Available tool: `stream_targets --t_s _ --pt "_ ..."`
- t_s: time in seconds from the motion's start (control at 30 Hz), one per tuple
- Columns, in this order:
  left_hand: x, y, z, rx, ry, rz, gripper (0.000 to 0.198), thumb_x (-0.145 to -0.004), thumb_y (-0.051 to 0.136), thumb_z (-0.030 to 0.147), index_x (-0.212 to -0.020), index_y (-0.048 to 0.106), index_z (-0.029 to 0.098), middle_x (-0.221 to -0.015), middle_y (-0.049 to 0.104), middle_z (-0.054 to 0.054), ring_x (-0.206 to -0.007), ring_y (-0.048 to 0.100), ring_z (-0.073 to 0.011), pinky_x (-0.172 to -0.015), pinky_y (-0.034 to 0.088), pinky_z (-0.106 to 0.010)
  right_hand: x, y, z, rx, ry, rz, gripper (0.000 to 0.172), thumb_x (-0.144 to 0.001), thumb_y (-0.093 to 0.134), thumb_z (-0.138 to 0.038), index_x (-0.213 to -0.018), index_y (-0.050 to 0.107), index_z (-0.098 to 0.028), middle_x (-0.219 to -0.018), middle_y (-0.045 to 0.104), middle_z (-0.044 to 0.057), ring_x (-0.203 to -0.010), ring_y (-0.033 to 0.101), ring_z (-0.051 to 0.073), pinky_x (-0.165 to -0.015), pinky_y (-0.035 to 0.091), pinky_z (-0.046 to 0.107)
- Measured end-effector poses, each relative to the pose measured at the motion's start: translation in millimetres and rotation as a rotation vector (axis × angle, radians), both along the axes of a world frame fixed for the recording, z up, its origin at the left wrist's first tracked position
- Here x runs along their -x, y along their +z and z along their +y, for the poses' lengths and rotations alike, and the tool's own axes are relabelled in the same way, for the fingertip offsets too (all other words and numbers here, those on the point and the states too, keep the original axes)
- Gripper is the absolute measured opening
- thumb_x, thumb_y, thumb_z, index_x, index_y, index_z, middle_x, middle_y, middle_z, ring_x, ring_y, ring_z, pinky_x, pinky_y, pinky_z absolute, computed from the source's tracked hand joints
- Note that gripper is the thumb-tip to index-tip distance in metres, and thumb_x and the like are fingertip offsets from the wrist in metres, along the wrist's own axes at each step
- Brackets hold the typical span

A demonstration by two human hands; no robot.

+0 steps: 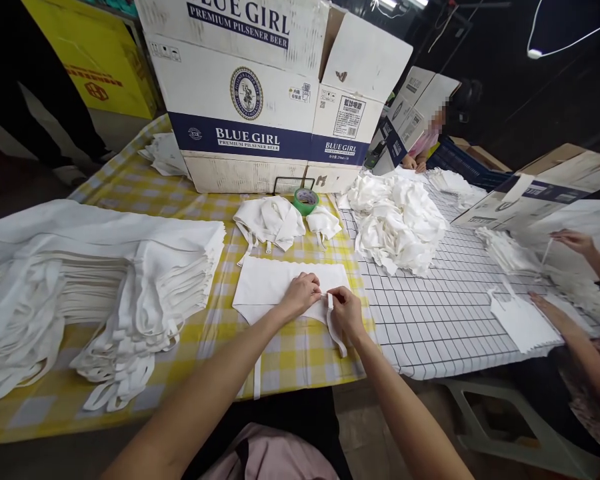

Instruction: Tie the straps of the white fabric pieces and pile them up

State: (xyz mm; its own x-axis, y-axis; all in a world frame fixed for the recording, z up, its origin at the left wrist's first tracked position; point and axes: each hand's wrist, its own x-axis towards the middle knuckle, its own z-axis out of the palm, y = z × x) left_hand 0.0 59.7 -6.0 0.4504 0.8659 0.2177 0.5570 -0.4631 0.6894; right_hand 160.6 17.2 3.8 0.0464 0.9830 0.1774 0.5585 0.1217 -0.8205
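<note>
A white garment with thin straps (275, 283) lies flat on the yellow checked cloth in front of me, its scalloped edge away from me. My left hand (303, 295) rests over its right half, thumb and fingers pinched together at the base of a strap. Close beside it, my right hand (347, 310) pinches the same white strap (334, 327), which hangs in a loop toward me. The exact spot between my fingertips is small and partly hidden. Another strap (257, 379) trails down toward the table's front edge.
Stacked white garments (180, 247) fill the left side. Beyond my hands lie crumpled white pieces (273, 220) and green tape (305, 200), before a large beer carton (250, 100). A white heap (397, 217) is on the grid-patterned cloth (410, 320). A co-worker's hands (555, 313) handle similar garments at right.
</note>
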Motion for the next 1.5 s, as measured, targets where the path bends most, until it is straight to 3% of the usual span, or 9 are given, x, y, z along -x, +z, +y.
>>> stream_targets --t_s 0.63,0.83,1.03,1.17,1.27,1.37,1.5 --pt "-0.4 -2.2 0.4 0.005 0.011 -0.027 0.012 -0.076 0.059 0.024 -0.071 0.069 0.022 -0.091 0.060 -0.001 -0.087 0.049 -0.0165 -0.081 0.039 -0.033 12.4 3.3 2.3 -0.025 0.011 0.060 0.015 -0.073 0.046 -0.018 -0.069 0.061 -0.018 -0.070 0.059 0.001 -0.065 0.052 0.014 -0.063 0.040 0.026" --pt "-1.7 -3.3 -0.6 -0.001 0.024 -0.001 0.010 -0.072 0.059 0.018 -0.069 0.068 0.021 -0.091 0.061 -0.001 -0.089 0.049 -0.0178 -0.080 0.038 -0.033 22.6 0.8 4.8 0.025 0.002 0.180 0.015 -0.073 0.050 -0.023 -0.070 0.063 -0.018 -0.071 0.059 0.001 -0.069 0.052 0.014 -0.066 0.040 0.027" --pt "-2.4 -0.8 -4.4 -0.013 0.041 0.014 0.011 -0.075 0.060 0.027 -0.068 0.064 0.021 -0.093 0.059 -0.001 -0.090 0.048 -0.0181 -0.080 0.037 -0.034 12.1 3.5 2.7 0.168 0.019 0.342 0.016 -0.071 0.059 -0.033 -0.074 0.064 -0.018 -0.073 0.061 0.001 -0.070 0.053 0.015 -0.066 0.041 0.027" --pt "-3.2 2.6 -7.1 -0.025 0.032 0.063 0.010 -0.072 0.064 0.030 -0.074 0.062 0.021 -0.097 0.056 -0.001 -0.093 0.046 -0.0188 -0.080 0.037 -0.034 1.1 9.4 -9.8 0.324 0.059 0.443 0.032 -0.077 0.053 -0.045 -0.088 0.064 -0.017 -0.067 0.062 0.003 -0.060 0.055 0.015 -0.057 0.042 0.027" --pt "-3.5 6.9 -9.7 -0.028 0.018 0.116 0.017 -0.067 0.066 0.031 -0.078 0.060 0.021 -0.100 0.054 -0.002 -0.095 0.045 -0.0206 -0.081 0.037 -0.035 -2.9 18.6 -24.1 0.489 0.081 0.639 0.044 -0.082 0.047 -0.050 -0.112 0.055 -0.018 -0.071 0.063 0.004 -0.062 0.058 0.016 -0.063 0.046 0.031" --pt "1.1 14.7 -10.9 -0.001 -0.041 0.158 0.028 -0.062 0.068 0.032 -0.087 0.059 0.022 -0.103 0.051 -0.003 -0.097 0.044 -0.0223 -0.082 0.038 -0.036 -9.0 32.3 -41.0 0.605 0.086 0.800 0.048 -0.081 0.051 -0.047 -0.121 0.047 -0.019 -0.073 0.063 0.003 -0.065 0.059 0.016 -0.064 0.045 0.031" --pt "14.1 27.3 -4.1 0.083 -0.217 0.150 0.043 -0.062 0.067 0.034 -0.103 0.058 0.023 -0.111 0.050 -0.004 -0.102 0.045 -0.0235 -0.087 0.039 -0.036 -28.3 47.8 -70.6 0.542 0.092 0.577 0.042 -0.082 0.054 -0.043 -0.115 0.053 -0.019 -0.067 0.061 0.001 -0.064 0.056 0.015 -0.065 0.042 0.029"
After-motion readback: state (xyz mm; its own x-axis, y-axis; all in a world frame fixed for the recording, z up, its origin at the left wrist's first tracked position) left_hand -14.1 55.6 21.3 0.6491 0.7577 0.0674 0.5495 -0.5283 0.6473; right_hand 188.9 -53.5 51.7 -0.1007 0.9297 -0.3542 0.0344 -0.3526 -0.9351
